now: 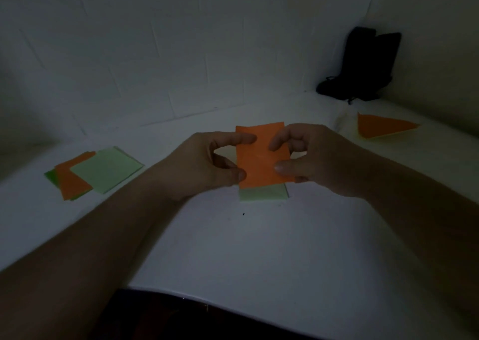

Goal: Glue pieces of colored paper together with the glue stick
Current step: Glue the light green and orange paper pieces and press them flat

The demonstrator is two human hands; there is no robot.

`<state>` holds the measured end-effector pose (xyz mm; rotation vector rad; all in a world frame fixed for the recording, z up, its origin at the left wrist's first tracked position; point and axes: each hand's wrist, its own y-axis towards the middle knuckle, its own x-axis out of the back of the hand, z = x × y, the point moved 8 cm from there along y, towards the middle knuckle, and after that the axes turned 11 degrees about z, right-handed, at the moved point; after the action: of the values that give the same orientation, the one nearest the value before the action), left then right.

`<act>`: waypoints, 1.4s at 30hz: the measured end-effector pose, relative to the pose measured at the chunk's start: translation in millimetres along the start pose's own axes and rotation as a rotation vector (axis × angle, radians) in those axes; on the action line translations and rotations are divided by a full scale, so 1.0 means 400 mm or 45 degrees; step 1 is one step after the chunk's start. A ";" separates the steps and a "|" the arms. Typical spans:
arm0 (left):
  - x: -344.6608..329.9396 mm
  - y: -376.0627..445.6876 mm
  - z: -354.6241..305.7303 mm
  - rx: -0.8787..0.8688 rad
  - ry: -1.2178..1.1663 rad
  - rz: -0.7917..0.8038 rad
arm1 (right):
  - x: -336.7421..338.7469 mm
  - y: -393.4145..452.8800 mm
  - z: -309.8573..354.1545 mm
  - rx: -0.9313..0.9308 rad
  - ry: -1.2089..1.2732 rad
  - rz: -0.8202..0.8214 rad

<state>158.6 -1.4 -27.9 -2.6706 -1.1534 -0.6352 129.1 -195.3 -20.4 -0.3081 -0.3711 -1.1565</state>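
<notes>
Both hands held one orange paper (261, 155) up over the white surface (259, 249), each pinching a side edge. The left hand (204, 166) had its thumb at the lower left corner and its forefinger laid on the upper left edge; the right hand (311, 158) gripped the opposite side between thumb and curled fingers. Holding it by both edges kept the sheet flat and square, probably so it could be lined up over the pale green paper (263, 194) that lay just below the hands, its near edge showing under the orange one. Whether the two sheets touched could not be told in the dim light.

No glue stick was visible, so the step in hand looked like joining rather than gluing.

Well to the left of the left hand lay a loose stack of spare papers (96, 172), green and orange, seemingly kept within reach as stock. Beyond the right hand lay an orange triangle on pale backing (383, 128), likely a finished piece set aside. A dark object (363, 65) stood farther back.
</notes>
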 end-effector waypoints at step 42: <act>-0.019 -0.006 -0.021 0.004 0.341 0.107 | -0.028 -0.023 -0.027 -0.048 -0.367 0.052</act>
<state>149.7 -7.3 -23.9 -2.5171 -0.9644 -0.9394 118.0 -193.9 -34.6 -0.5155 -0.5930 -1.0813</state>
